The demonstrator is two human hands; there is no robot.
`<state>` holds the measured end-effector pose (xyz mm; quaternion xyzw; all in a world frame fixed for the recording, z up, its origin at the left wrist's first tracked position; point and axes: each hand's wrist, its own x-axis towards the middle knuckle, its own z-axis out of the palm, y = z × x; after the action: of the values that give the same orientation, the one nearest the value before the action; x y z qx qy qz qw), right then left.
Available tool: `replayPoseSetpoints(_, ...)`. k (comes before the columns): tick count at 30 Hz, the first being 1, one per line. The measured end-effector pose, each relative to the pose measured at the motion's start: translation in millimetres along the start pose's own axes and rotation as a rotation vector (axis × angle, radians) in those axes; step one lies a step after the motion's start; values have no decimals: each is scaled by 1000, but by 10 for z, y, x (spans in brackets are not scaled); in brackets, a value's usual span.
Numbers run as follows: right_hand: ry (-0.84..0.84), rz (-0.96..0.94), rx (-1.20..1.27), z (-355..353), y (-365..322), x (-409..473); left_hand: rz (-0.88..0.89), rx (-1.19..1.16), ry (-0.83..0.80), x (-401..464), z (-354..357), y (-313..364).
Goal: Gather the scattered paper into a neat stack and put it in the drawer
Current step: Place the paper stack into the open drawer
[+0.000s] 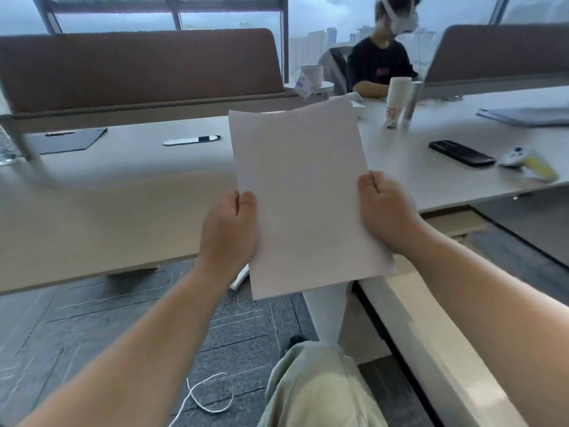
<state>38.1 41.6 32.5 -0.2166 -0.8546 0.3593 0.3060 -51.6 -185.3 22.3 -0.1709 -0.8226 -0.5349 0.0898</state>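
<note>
A white paper stack [303, 195] is held upright in the air in front of me, above the desk edge. My left hand [229, 229] pinches its left edge, thumb on the front. At the right edge my right hand [386, 211] grips the stack with the thumb on the front and the fingers behind. The sheets look squared together. What may be a pale open drawer or cabinet top [409, 318] runs below the paper at lower right; I cannot tell which.
The white desk [123, 195] carries a black phone [462, 153], a white-yellow controller [529, 163], a paper cup stack [397, 101], a dark mat [66, 140] and blue folders [529, 116]. A person sits across the desk. A white cord [209, 396] lies on the floor.
</note>
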Motion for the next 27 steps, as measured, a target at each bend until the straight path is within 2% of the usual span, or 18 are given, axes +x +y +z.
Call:
replayPoseSetpoints(7,-2,75,-109,-1082,777,-345,51,-40,-223,-769,870,302)
replayPoseSetpoints(13,-37,142,-174,-1637,1533,-592,-32,-101,-436,-1246,1543,321)
replayPoseSetpoints(20,-105,253,-120,-1949,2226,-902,-73,-133,-486,-1563,2083,289)
replayPoseSetpoints(22,-127,276,-94,-1946,2384,-968,-40,-61,-504,-1618,2195,239)
replayPoseSetpoints(27,-166,307,-114,-1863,2620,-1029,70,361,-497,-1731,2391,96)
